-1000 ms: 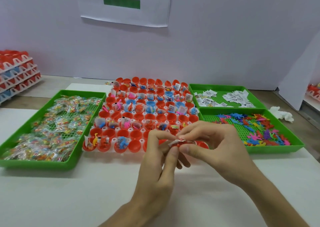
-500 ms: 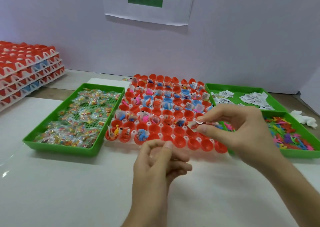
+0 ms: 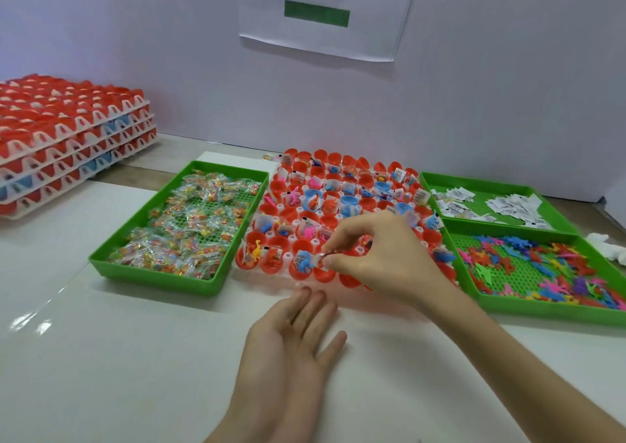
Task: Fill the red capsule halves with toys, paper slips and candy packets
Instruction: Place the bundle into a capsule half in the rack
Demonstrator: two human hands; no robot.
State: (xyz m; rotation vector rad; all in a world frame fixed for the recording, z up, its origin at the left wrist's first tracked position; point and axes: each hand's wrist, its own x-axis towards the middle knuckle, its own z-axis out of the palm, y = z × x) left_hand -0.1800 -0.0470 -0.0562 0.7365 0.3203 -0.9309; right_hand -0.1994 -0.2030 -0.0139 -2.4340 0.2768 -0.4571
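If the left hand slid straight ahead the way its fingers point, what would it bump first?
Probably the capsule tray: the left hand lies open, its fingers pointing at the tray's near edge, just short of it.

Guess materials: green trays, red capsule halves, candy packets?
Green trays: likely moulded plastic, semi-gloss, with a perforated grid floor and uniform colour. Red capsule halves: thin glossy plastic by the look, smooth rims with highlights. Candy packets: clear crinkled film, probably cellophane or similar, glinting, with contents visible through it.
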